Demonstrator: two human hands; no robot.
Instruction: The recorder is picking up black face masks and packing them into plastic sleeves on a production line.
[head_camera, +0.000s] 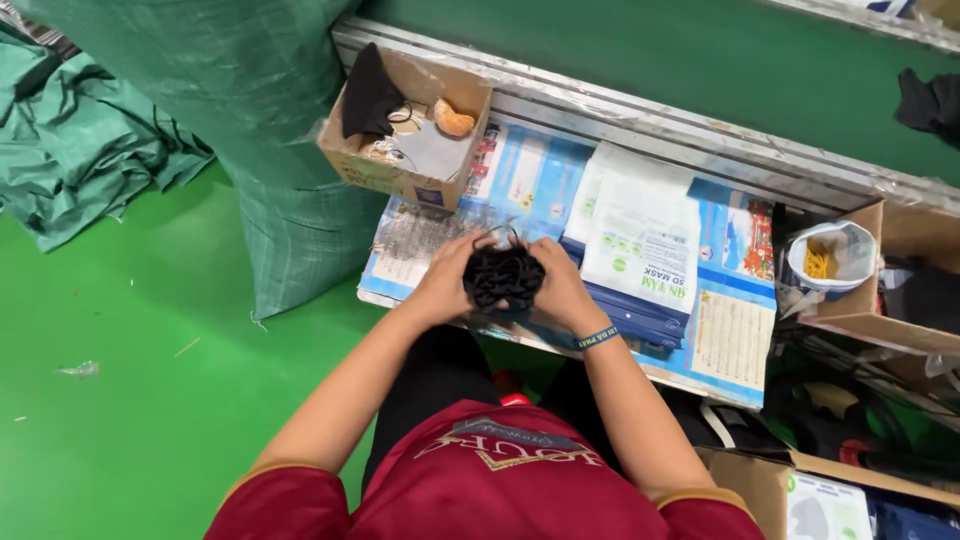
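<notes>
While forearms converge, left hand (447, 280) and right hand (562, 285) clamp the black bundle (503, 277) (fingers curled).

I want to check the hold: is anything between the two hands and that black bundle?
Nothing visible is. The left hand and the right hand both press directly against the black bundle, one on each side, above the work surface. The white packet stack lies apart, to the right.
</notes>
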